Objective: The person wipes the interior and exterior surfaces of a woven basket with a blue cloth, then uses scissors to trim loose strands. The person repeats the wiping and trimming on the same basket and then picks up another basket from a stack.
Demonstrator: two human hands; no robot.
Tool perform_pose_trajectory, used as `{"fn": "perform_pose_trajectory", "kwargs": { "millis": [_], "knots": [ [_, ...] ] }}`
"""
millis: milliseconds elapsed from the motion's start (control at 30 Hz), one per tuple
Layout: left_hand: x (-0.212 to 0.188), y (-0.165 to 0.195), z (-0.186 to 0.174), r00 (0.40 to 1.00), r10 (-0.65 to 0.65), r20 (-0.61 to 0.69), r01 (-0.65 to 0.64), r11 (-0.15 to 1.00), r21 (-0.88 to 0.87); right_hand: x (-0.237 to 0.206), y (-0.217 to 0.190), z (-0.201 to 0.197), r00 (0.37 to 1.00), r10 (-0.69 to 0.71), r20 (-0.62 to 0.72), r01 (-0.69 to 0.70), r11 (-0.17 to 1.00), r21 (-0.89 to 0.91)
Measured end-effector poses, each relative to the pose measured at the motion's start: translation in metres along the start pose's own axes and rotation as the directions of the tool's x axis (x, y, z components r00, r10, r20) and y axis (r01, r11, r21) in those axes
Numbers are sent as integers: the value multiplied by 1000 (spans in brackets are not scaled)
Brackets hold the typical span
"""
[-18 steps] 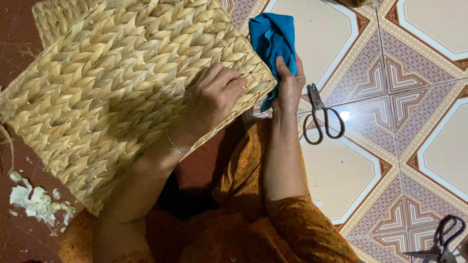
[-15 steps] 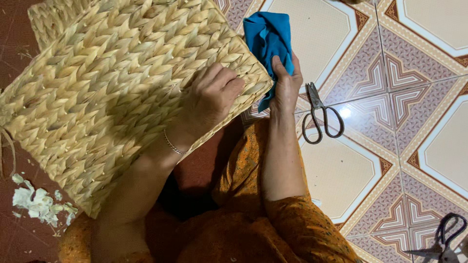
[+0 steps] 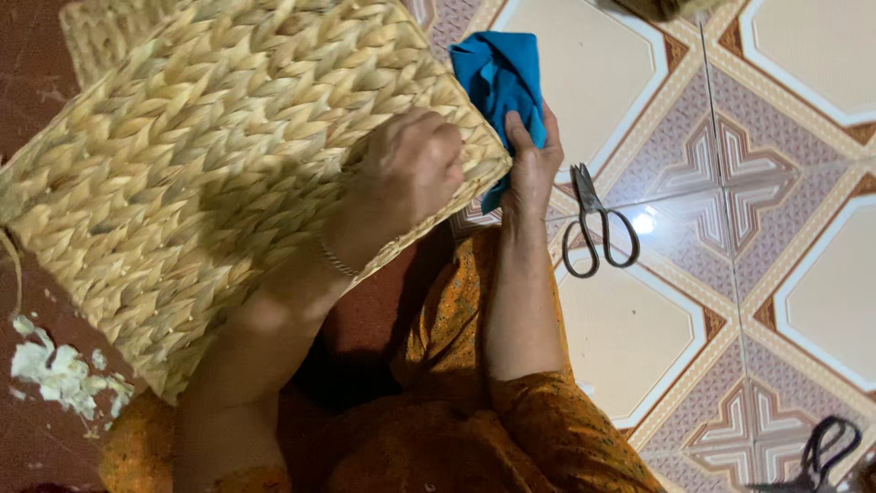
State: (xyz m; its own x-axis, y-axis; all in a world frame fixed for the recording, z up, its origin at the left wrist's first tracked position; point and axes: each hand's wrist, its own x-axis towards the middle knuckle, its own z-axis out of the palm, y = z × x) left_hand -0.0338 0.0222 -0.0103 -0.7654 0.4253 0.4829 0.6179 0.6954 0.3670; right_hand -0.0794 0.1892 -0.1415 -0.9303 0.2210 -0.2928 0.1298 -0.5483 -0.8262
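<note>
In the head view, the left hand (image 3: 411,169) rests on the large woven straw basket (image 3: 210,173), which fills the upper left of the frame with its long axis running from lower left to upper right; the fingers are curled in a grip over its right edge. Just right of that edge, the right hand (image 3: 529,169) is clenched on a soft blue cloth (image 3: 497,78), pressed against the basket's rim. Metal scissors (image 3: 593,228) lie near on the glossy patterned tile floor (image 3: 639,338), with white scraps (image 3: 59,374) at lower left.

The basket (image 3: 210,173) is pale straw in a braided weave, the cloth (image 3: 500,78) bright blue, and the floor tiles (image 3: 730,183) cream with maroon geometric borders.
</note>
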Motion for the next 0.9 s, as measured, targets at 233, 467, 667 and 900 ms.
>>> {"fn": "perform_pose_trajectory", "kwargs": {
  "millis": [233, 467, 667, 900],
  "knots": [
    [20, 20, 27, 965, -150, 215, 66, 933, 354, 19, 14, -8, 998, -28, 61, 30, 999, -20],
    [-35, 11, -43, 995, -99, -6, 99, 992, 76, 30, 16, -13, 995, -17, 94, 18, 1000, -1],
    [-165, -10, -191, 320, -947, -23, 827, 267, 495, 43, 26, -18, 994, -14, 104, 19, 998, -53],
    [-281, -25, -215, -117, -990, 83, 970, -132, -202, 60, 19, -22, 986, 116, 123, -91, 977, -193]
  ]
}}
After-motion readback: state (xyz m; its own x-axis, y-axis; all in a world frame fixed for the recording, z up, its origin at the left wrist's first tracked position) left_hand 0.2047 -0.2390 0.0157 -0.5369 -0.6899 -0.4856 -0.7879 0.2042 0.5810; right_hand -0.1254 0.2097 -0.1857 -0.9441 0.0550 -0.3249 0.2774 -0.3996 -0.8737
